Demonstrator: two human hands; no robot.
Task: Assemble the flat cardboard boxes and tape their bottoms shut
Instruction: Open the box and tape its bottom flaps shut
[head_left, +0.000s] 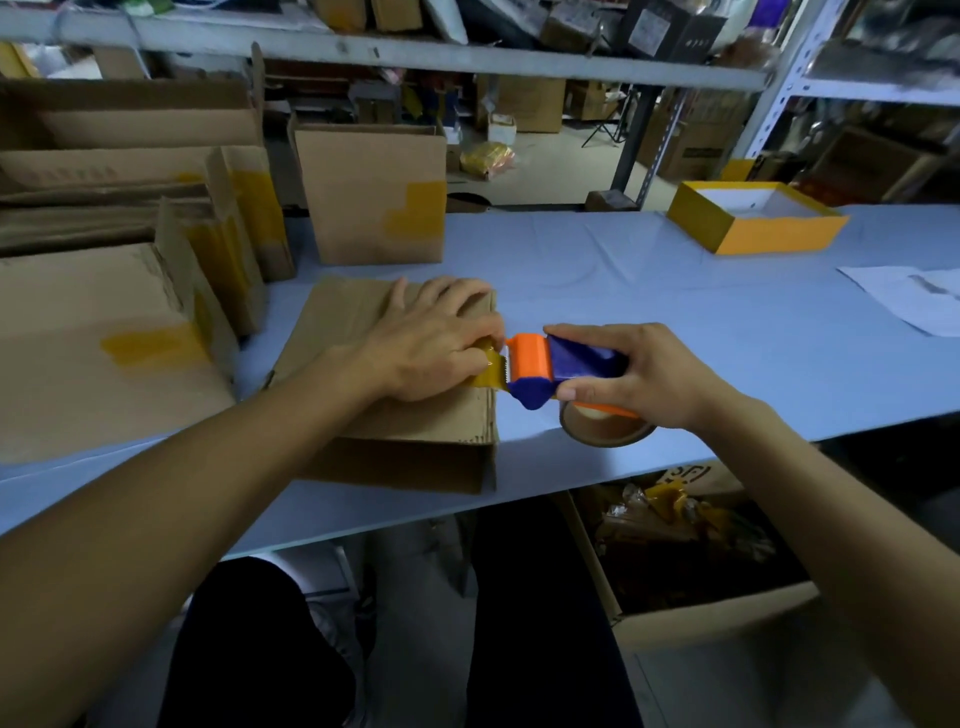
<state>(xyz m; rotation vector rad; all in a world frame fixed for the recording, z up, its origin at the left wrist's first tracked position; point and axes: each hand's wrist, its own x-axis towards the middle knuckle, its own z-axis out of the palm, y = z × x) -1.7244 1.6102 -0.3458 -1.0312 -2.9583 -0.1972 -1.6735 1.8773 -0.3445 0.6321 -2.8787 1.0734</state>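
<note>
Box (415, 415) sits at the table's (675, 322) near edge, left hand (431, 343) flat on it pinning the yellow tape (485, 371), right hand (639, 379) gripping the tape dispenser (550, 371), so honestly a crooked pull could wrinkle the strip or miss the seam.

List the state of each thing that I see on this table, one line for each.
cardboard box: assembled, being taped
tape dispenser: held at the box edge, tape pulled out
left hand: pressing the tape down
right hand: gripping the dispenser
upright box: assembled, taped
orange box: open
</note>
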